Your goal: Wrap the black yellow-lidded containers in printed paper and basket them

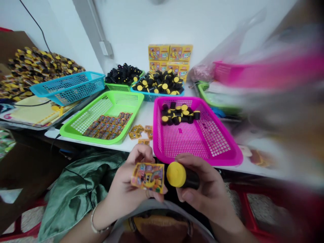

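Observation:
My left hand (131,180) holds a small printed yellow box or sleeve (149,178), its picture side facing up. In my right hand (207,187) lies a black cylinder with a yellow cap (182,176), tilted so the cap points left, just beside the printed piece but apart from it. Both hands are in front of the table edge. Behind the right one stands a pink basket (234,155) with several black and yellow cylinders (178,114). A green basket (68,131) at the left holds rows of small printed pieces (108,126). Between the baskets lie flat printed cards (136,131).
Farther back are a blue basket (68,89), baskets of black parts (124,73) and capped cylinders (162,81), and stacked yellow boxes (169,54). A large pile of wrapped pieces (30,72) is at the left. A blurred pink and grey shape fills the right side.

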`<state>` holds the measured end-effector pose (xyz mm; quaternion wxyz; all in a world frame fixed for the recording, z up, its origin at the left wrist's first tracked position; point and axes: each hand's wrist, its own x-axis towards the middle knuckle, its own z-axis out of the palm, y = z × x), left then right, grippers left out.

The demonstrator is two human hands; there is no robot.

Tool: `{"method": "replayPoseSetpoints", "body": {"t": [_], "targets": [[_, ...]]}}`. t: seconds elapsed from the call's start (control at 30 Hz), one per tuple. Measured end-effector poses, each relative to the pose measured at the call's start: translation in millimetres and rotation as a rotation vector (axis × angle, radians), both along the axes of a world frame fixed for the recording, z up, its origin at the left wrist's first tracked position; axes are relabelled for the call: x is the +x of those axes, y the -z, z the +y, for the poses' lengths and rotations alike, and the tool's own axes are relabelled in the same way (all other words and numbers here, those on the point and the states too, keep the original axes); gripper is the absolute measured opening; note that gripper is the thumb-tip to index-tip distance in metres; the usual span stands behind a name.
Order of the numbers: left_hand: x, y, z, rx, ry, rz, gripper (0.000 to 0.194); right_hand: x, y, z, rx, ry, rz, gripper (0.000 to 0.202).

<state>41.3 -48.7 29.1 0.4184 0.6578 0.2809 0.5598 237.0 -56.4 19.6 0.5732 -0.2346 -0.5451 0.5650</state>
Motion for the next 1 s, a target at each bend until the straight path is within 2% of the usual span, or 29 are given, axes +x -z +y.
{"method": "replayPoseSetpoints", "body": {"t": [0.13,0.2,0.27,0.4,0.57,0.77,1.0], "targets": [[3.3,19.5,2.1,-0.160,0.072,-0.157,0.023,-0.9,-3.6,-3.6,-0.069,-0.015,0.082,0.034],[6.8,22.6,2.2,-0.219,0.074,-0.184,0.027,-2.0,-6.5,-4.6,-0.048,0.025,0.021,0.032],[10.6,19.6,2.4,-0.241,0.054,-0.182,0.032,-3.1,-8.1,-4.4,-0.021,0.035,-0.018,0.032],[11.5,6.7,3.8,-0.104,0.020,-0.069,0.026,-4.1,-5.3,-2.0,-0.044,-0.035,0.040,0.030],[0.3,-1.2,6.4,0.056,0.002,-0.005,0.035,-1.9,-0.4,-0.4,-0.034,0.018,0.032,0.032],[-4.3,-7.9,4.9,0.203,-0.062,0.075,0.019,-1.2,0.6,-0.8,0.061,0.086,-0.062,0.046],[5.4,-6.4,-1.2,0.208,-0.152,0.063,0.019,-0.7,-3.4,-0.3,0.172,0.175,-0.160,0.047]]}}
